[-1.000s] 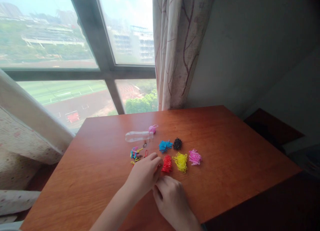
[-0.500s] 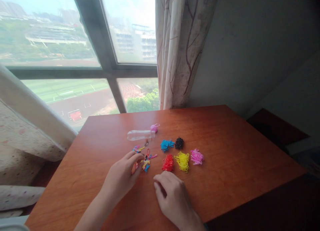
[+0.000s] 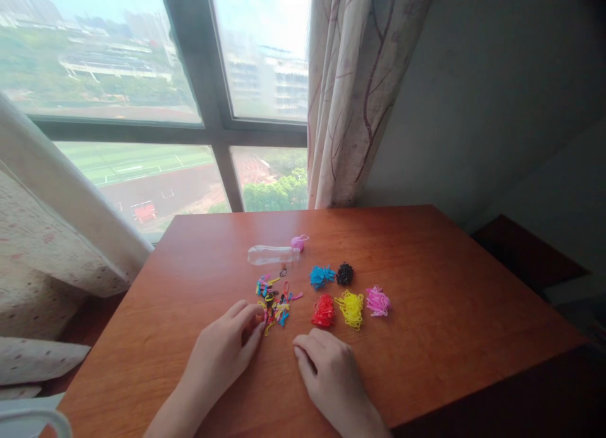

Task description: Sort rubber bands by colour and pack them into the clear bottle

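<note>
Small coloured rubber bands lie on the brown table in a mixed pile (image 3: 283, 308). At its left edge is my left hand (image 3: 225, 343), thumb and fingertips brought together among the bands. What lies between those fingertips is too small to make out. My right hand (image 3: 331, 375) rests on the table with its fingers curled in, and nothing shows in them. Just beyond it are sorted heaps: red bands (image 3: 323, 311), yellow bands (image 3: 351, 310), pink bands (image 3: 378, 301), blue bands (image 3: 322, 277) and black bands (image 3: 345, 274).
Behind the mixed pile a clear plastic bottle (image 3: 272, 255) lies on its side, by a pink cap (image 3: 298, 242) with a loop. The wooden table (image 3: 454, 299) meets a window (image 3: 222, 135) and a patterned curtain (image 3: 355, 97). A white curved object (image 3: 38, 419) shows at lower left.
My left hand has drawn back from over the mixed pile to its near left edge, uncovering more bands. My right hand stays in place. The whole view has shifted slightly.
</note>
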`<state>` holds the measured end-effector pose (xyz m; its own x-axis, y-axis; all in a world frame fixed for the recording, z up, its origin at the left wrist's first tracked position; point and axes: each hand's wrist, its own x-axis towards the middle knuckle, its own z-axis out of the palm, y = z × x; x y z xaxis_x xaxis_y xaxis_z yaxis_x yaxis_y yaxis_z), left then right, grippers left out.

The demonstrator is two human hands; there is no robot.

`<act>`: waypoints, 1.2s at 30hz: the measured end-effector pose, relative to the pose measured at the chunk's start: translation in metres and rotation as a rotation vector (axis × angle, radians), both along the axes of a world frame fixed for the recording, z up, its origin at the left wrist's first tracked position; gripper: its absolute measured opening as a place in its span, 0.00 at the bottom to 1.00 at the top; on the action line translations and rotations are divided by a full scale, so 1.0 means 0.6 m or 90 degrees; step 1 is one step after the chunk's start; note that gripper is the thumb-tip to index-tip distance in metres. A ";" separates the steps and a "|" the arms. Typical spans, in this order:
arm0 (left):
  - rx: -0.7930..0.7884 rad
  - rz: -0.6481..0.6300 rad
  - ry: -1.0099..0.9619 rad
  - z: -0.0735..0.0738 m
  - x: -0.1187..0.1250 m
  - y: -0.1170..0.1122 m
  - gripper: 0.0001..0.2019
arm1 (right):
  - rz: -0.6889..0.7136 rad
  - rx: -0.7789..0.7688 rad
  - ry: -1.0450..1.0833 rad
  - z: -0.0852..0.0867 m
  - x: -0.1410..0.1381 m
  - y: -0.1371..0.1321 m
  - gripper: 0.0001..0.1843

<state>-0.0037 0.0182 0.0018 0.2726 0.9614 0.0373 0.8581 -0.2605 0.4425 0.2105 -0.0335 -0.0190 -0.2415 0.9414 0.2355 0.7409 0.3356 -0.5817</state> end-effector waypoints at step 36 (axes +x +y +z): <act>0.030 -0.070 -0.113 0.003 -0.004 -0.003 0.13 | -0.006 0.010 -0.012 0.007 -0.003 0.001 0.08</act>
<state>-0.0062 0.0167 0.0036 0.3613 0.9221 0.1386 0.7328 -0.3727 0.5693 0.2089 -0.0329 -0.0147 -0.2369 0.9398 0.2464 0.7550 0.3377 -0.5620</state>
